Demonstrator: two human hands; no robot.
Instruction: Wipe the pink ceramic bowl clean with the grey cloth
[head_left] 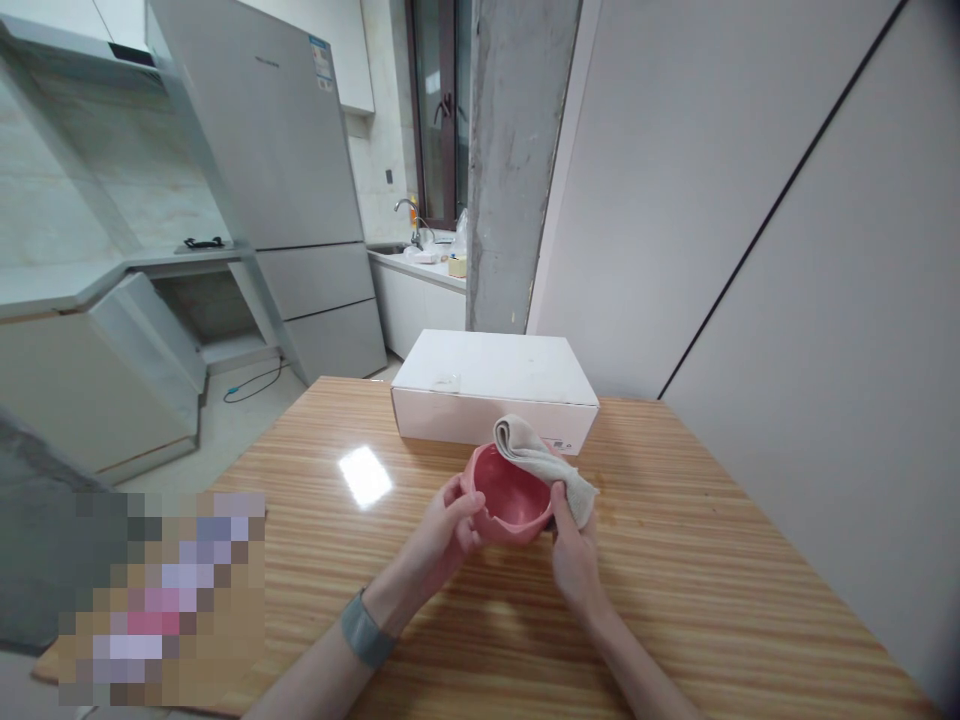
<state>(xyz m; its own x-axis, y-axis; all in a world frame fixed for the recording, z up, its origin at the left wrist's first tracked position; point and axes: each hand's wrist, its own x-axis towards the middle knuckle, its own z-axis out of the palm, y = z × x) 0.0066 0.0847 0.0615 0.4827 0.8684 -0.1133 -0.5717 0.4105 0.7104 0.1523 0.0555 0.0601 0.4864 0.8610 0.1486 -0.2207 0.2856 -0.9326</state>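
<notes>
A pink bowl [517,497] with an uneven, wavy rim is held up above the wooden table, its inside tilted toward me. My left hand [448,525] grips its left side, thumb over the rim and fingers beneath. On the right side, my right hand [574,545] pinches a folded light-grey cloth [536,455], with the thumb on top. The cloth lies across the bowl's far right rim and touches it. My right fingers are mostly hidden behind the cloth and bowl.
A white cardboard box [495,368] lies at the table's [675,560] far edge, just behind the bowl. A blurred-out patch [172,590] covers the table's left corner. Beyond stand a grey fridge [277,150], a sink counter and a concrete pillar [514,170]; a pale wall rises at right.
</notes>
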